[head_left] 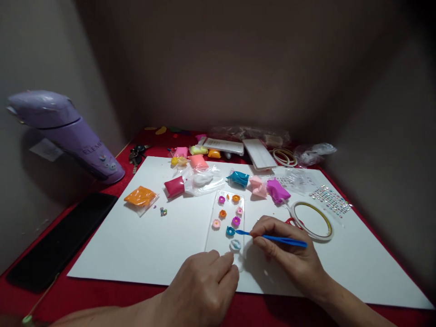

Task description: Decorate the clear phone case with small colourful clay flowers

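Observation:
My right hand (286,250) pinches a blue modelling tool (286,240) like a pen, its flat tip at the edge of a teal clay flower (230,231). That flower sits on a clear phone case (214,240) with several other small flowers, among them an orange flower (236,198) and a magenta flower (236,221). Closer to me on the case lies a pale blue-white clay piece (235,245). My left hand (209,286) is closed at the near end of the case, seemingly gripping its edge; the fingertips are partly hidden.
Around the case on a white sheet (136,245) lie an orange clay packet (141,196), a red packet (175,186), a teal packet (238,178), tape rolls (327,218) and a rhinestone sheet (330,200). A purple tumbler (81,141) and black phone (61,240) are at left.

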Action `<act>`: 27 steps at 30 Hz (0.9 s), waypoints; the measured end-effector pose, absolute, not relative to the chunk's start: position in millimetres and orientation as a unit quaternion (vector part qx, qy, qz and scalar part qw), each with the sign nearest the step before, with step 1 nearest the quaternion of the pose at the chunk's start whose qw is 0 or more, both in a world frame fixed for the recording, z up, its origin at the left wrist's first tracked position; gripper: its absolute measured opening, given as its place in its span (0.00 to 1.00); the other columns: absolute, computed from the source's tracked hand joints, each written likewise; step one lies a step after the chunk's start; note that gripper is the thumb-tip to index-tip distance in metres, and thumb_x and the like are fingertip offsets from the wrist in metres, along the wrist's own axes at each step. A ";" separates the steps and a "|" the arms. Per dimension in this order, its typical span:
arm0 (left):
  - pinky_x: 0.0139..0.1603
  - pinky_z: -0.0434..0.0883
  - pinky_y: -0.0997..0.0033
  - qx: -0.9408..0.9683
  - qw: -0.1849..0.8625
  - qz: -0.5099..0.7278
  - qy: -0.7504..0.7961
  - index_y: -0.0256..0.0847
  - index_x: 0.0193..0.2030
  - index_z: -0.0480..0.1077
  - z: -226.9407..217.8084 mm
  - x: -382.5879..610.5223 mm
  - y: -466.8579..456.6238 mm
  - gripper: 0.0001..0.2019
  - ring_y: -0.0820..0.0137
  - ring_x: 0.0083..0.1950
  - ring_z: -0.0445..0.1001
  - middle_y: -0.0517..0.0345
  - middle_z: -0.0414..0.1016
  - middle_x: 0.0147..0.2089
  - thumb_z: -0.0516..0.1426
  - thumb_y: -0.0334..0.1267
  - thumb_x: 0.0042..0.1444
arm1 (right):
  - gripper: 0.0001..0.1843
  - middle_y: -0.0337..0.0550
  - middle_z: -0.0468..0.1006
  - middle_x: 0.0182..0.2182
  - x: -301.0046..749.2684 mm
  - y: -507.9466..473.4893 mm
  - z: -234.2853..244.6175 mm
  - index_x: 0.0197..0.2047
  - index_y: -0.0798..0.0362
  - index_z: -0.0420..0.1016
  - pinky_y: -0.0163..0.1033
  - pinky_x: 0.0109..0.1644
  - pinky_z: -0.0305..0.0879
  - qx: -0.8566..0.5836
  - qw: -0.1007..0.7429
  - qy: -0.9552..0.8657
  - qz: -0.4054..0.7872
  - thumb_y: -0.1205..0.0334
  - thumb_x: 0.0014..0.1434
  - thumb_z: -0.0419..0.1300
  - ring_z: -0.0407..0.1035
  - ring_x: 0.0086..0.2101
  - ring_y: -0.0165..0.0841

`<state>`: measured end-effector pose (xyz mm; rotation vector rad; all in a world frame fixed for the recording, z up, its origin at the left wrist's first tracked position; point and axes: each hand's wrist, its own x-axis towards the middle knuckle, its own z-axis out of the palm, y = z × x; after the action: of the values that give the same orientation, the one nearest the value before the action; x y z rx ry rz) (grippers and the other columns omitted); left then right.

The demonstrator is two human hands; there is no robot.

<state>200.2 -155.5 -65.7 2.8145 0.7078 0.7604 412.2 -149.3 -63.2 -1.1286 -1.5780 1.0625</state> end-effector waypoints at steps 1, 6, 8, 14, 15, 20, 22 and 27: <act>0.22 0.61 0.70 0.936 0.068 0.254 0.236 0.35 0.32 0.68 -65.7 200.1 -155.5 0.11 0.69 0.24 0.63 0.52 0.69 0.27 0.46 0.23 0.58 | 0.04 0.38 0.72 0.27 413.1 -149.0 -64.6 0.37 0.51 0.75 0.31 0.23 0.59 -0.453 0.450 -0.618 0.458 0.61 0.60 0.61 0.63 0.21 0.25; 0.22 0.61 0.71 0.938 0.058 0.249 0.234 0.35 0.30 0.67 -65.2 199.5 -156.0 0.12 0.69 0.24 0.63 0.52 0.70 0.27 0.46 0.24 0.60 | 0.10 0.37 0.69 0.25 412.8 -147.4 -68.2 0.39 0.52 0.74 0.31 0.21 0.56 -0.443 0.457 -0.583 0.505 0.56 0.65 0.55 0.61 0.20 0.24; 0.21 0.61 0.70 0.937 0.050 0.254 0.232 0.36 0.29 0.66 -65.3 199.7 -155.6 0.11 0.69 0.24 0.63 0.52 0.69 0.27 0.47 0.23 0.58 | 0.12 0.39 0.70 0.28 410.5 -147.1 -68.0 0.35 0.53 0.74 0.31 0.23 0.58 -0.457 0.441 -0.613 0.470 0.57 0.66 0.53 0.61 0.22 0.24; 0.20 0.60 0.70 0.938 0.034 0.262 0.226 0.36 0.31 0.66 -65.6 200.6 -154.7 0.11 0.68 0.24 0.62 0.53 0.68 0.26 0.46 0.21 0.57 | 0.12 0.39 0.69 0.30 405.4 -147.6 -68.6 0.34 0.53 0.69 0.32 0.29 0.62 -0.449 0.411 -0.698 0.377 0.62 0.68 0.49 0.63 0.27 0.27; 0.21 0.60 0.70 0.938 0.037 0.258 0.227 0.36 0.31 0.66 -65.5 200.6 -154.9 0.11 0.68 0.24 0.62 0.53 0.68 0.26 0.46 0.21 0.57 | 0.12 0.39 0.69 0.30 405.4 -147.6 -68.7 0.34 0.53 0.69 0.33 0.30 0.62 -0.446 0.410 -0.704 0.370 0.63 0.68 0.49 0.63 0.27 0.27; 0.21 0.60 0.69 0.939 0.035 0.253 0.231 0.36 0.30 0.66 -65.3 200.3 -155.8 0.11 0.68 0.24 0.62 0.52 0.69 0.27 0.46 0.21 0.57 | 0.12 0.39 0.69 0.31 407.2 -147.9 -68.9 0.34 0.52 0.69 0.34 0.31 0.63 -0.438 0.405 -0.713 0.369 0.63 0.68 0.48 0.64 0.29 0.28; 0.21 0.60 0.70 0.939 0.032 0.251 0.235 0.36 0.31 0.66 -65.7 200.3 -155.8 0.12 0.69 0.24 0.62 0.53 0.69 0.27 0.46 0.21 0.57 | 0.12 0.40 0.69 0.32 407.9 -148.2 -70.2 0.35 0.52 0.68 0.34 0.32 0.63 -0.438 0.401 -0.713 0.372 0.63 0.68 0.47 0.65 0.29 0.28; 0.22 0.61 0.71 0.939 0.027 0.255 0.230 0.36 0.33 0.66 -65.3 200.4 -155.9 0.10 0.69 0.24 0.62 0.53 0.69 0.27 0.47 0.22 0.58 | 0.10 0.40 0.71 0.33 409.0 -148.8 -75.3 0.37 0.51 0.68 0.35 0.35 0.63 -0.428 0.382 -0.737 0.356 0.64 0.68 0.48 0.65 0.31 0.28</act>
<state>200.4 -155.9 -65.3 2.9003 0.7097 0.7879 409.0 -148.8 -75.3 -1.0928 -1.8802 0.9081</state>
